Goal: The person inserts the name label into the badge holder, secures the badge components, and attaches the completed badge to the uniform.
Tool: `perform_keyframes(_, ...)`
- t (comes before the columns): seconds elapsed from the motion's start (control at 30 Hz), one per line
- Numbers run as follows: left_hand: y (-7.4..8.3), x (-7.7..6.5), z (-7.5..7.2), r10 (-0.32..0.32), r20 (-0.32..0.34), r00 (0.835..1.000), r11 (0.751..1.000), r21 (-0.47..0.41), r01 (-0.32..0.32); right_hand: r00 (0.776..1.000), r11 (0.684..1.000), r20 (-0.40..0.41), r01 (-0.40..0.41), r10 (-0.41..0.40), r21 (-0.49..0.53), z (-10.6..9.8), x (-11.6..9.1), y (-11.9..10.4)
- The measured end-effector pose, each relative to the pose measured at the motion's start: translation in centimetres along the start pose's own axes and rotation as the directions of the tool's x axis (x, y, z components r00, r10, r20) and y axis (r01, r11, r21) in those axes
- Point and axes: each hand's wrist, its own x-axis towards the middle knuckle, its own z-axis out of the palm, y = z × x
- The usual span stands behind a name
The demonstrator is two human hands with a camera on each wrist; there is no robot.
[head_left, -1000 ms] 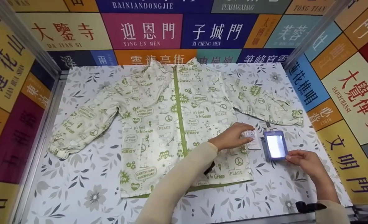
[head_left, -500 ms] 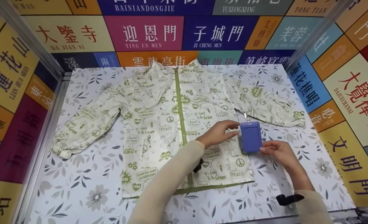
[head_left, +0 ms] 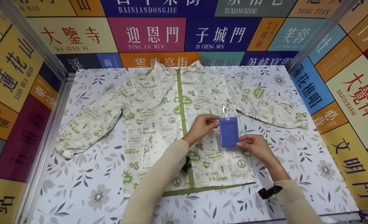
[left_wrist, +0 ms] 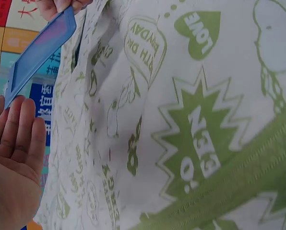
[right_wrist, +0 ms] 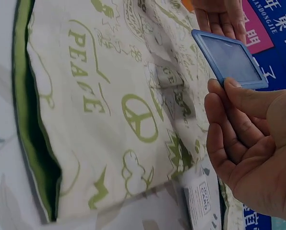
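Blue-violet and most likely plastic, judging by the crisp, flat outline of the badge holder (head_left: 229,132). Held in the air above the right-hand half of the spread green-print zip jacket (head_left: 148,140), well clear of the floral-patterned desk (head_left: 299,155). Pinched at the lower right corner between thumb and fingers of the right grip (head_left: 257,146); pinched too, as it appears, at the left edge near the top by thumb and forefinger of the left grip (head_left: 202,126). Probably light enough for fingertips alone, stiff, and a little slippery on the smooth faces, so best taken by the rim (right_wrist: 209,56), at corners or long edges, rather than by pressing on the recessed panel (right_wrist: 236,60). Sturdy rather than fragile, by the look of the frame, though perhaps loose and prone to swinging at the metal clip (head_left: 224,109) beyond the top edge. Impossible to tell the contents, if any.
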Motion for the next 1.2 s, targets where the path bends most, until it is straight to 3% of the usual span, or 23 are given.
perform_keyframes(0.2, -0.9, -0.5, -2.5, 0.014, -0.052, 0.999, 1.000, -0.025, -0.016, 0.999, 0.999, 0.032, 0.024, -0.023, -0.048, 2.1, 1.1, -1.5)
perform_keyframes(0.43, -1.9, -1.7, -5.4, -0.053, -0.120, 0.991, 0.998, -0.046, 0.048, 0.993, 0.991, 0.091, 0.089, -0.080, -0.103, 4.9, 2.7, -2.8)
perform_keyframes(0.67, -3.0, -2.9, -7.9, -0.077, -0.164, 0.983, 0.994, -0.092, 0.063, 0.985, 0.983, 0.124, 0.138, -0.123, -0.119, 7.8, 4.2, -3.3)
perform_keyframes(0.97, -3.2, -3.5, -10.6, -0.079, -0.180, 0.980, 0.992, -0.108, 0.060, 0.985, 0.980, 0.110, 0.148, -0.134, -0.131, 10.9, 5.4, -4.7)
perform_keyframes(1.2, -3.3, -4.1, -12.5, -0.084, -0.233, 0.969, 0.995, -0.065, 0.071, 0.980, 0.979, 0.132, 0.167, -0.151, -0.120, 12.7, 6.0, -5.8)
